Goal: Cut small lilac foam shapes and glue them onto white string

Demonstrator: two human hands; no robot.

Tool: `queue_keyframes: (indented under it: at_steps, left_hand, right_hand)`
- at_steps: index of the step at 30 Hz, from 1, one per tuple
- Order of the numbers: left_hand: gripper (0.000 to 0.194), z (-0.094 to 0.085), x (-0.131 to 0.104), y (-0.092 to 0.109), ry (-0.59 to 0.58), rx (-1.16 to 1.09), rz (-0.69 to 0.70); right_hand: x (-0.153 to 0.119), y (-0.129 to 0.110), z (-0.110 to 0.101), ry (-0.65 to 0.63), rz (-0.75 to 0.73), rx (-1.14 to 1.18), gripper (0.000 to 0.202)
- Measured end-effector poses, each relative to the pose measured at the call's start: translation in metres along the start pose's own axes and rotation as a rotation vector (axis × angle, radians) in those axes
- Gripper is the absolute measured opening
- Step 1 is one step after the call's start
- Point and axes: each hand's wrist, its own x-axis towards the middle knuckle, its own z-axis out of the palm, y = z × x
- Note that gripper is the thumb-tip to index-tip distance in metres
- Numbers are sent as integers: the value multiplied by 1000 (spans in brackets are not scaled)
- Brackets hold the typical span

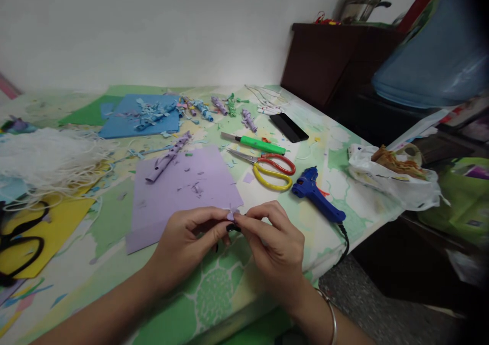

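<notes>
Both hands meet at the front of the table, over the near edge of a purple sheet [214, 166]. Between the fingertips is a small purple paper piece [231, 214]. My left hand [191, 238] pinches it from the left. On the right side, my right hand [273, 240] has its thumb and fingers pressed together at the same piece. A rolled purple paper tube [168, 159] with cut bits lies on the sheet. Scissors [267, 169] with red and yellow handles and a blue glue gun [317, 194] lie beyond my right hand.
A green-handled knife [260, 143] and a black phone [289, 127] lie farther back. Curled paper rolls [204, 110] and a blue sheet [126, 115] are behind. White string [53, 156] and black glasses [23, 243] are left; a plastic bag [401, 187] is right.
</notes>
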Motion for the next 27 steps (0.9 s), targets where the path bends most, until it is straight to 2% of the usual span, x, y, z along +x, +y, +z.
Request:
queue_keyframes:
  at_steps: [6, 13, 21, 27]
  left_hand:
    - [3, 1, 2, 1, 9, -10, -34]
    - [4, 1, 3, 2, -18, -14, -59]
    - [3, 0, 5, 1, -15, 9, -76]
    - [4, 1, 6, 3, 2, 41, -67]
  right_hand:
    - [0, 1, 2, -3, 12, 19, 30]
    - [0, 5, 3, -27, 165, 117, 22]
    - [2, 6, 0, -74, 242, 192, 20]
    - [2, 3, 2, -86, 211, 125, 17]
